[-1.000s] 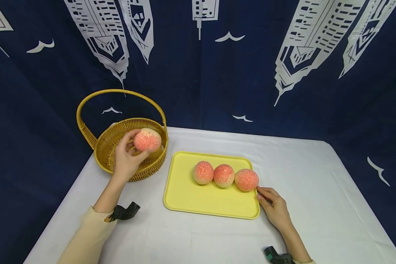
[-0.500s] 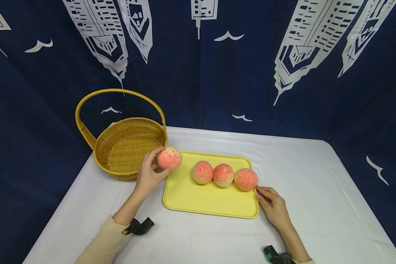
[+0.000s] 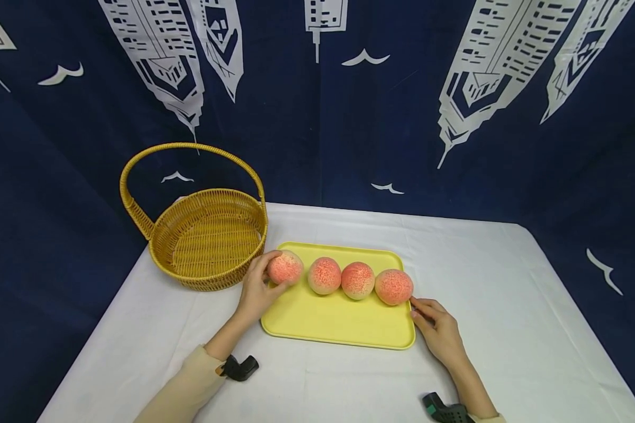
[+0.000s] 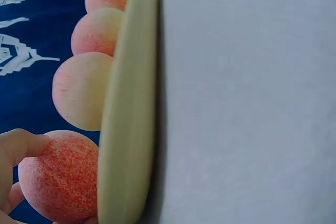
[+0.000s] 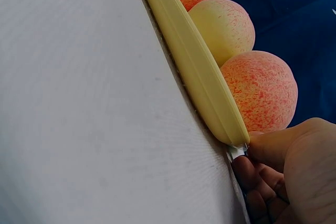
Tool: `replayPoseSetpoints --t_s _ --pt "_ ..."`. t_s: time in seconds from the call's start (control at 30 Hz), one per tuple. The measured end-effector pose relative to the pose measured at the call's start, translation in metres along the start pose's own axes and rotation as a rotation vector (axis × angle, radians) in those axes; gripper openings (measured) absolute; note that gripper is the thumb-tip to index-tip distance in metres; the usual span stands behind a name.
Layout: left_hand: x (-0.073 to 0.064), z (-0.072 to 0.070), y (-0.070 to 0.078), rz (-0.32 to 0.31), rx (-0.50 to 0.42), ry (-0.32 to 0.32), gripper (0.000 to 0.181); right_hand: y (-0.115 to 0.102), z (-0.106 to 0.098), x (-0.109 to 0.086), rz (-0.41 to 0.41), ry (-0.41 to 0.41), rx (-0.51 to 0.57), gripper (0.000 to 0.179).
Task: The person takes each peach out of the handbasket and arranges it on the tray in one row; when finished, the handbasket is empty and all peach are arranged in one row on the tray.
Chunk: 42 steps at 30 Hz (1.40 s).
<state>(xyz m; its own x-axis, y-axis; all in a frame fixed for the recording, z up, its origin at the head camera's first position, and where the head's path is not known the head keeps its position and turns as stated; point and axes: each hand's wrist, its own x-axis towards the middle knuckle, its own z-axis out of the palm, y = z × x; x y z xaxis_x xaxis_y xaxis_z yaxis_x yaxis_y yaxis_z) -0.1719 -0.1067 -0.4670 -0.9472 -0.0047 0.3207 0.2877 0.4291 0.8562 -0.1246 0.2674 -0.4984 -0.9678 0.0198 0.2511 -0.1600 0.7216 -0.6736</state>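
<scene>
My left hand [image 3: 256, 291] grips a pink and cream peach [image 3: 287, 265] at the left end of a yellow tray [image 3: 338, 326]. In the left wrist view, thumb and fingers wrap that peach [image 4: 63, 177] beside the tray's rim [image 4: 128, 129]. To its right, three more peaches sit in a row on the tray: a left one [image 3: 325, 275], a middle one [image 3: 357, 280] and a right one [image 3: 394, 287]. My right hand [image 3: 441, 332] pinches the tray's right edge; in the right wrist view its thumb lies against the corner [image 5: 231, 129] and the fingers curl below.
A woven basket [image 3: 217, 238] with a tall arched handle [image 3: 193, 145] stands left of the tray, nothing visible inside. White cloth [image 3: 508, 282] covers the table. A dark blue curtain [image 3: 275, 147] with white building prints hangs behind.
My left hand has carried the peach from over the basket rightward and down to the tray's left end. My right hand stays at the tray's edge.
</scene>
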Motion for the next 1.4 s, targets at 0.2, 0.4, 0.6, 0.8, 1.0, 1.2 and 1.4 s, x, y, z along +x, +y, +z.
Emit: replayPoseSetpoints --t_s 0.2,0.4,0.6,0.8,1.0,1.2,1.4 --pt "0.0014 0.0056 -0.0059 0.01 0.012 -0.004 0.065 -0.0003 -0.0012 -0.0002 -0.004 0.001 -0.002 0.032" --pt "-0.0013 0.0089 -0.0092 0.048 0.032 -0.02 0.063 0.0006 -0.0012 -0.0005 -0.01 0.003 0.001 0.032" --pt "-0.0036 0.011 -0.0106 0.056 0.029 -0.032 0.063 0.0017 -0.0009 -0.0013 -0.01 0.008 0.003 0.032" --pt "-0.0046 0.0101 -0.0069 0.021 0.04 -0.03 0.064 0.0022 -0.0005 -0.0023 -0.011 0.009 0.005 0.032" --pt "-0.0044 0.0099 -0.0049 0.015 0.071 -0.017 0.068 0.0023 -0.0002 -0.0024 -0.011 0.012 0.013 0.032" --pt "-0.0044 0.0107 -0.0049 0.061 0.107 0.008 0.071 0.0018 0.0001 -0.0009 -0.025 0.013 0.007 0.032" --pt "-0.0031 0.0096 -0.0048 0.019 0.076 -0.011 0.068 0.0023 0.0004 0.0002 -0.032 0.011 -0.001 0.032"
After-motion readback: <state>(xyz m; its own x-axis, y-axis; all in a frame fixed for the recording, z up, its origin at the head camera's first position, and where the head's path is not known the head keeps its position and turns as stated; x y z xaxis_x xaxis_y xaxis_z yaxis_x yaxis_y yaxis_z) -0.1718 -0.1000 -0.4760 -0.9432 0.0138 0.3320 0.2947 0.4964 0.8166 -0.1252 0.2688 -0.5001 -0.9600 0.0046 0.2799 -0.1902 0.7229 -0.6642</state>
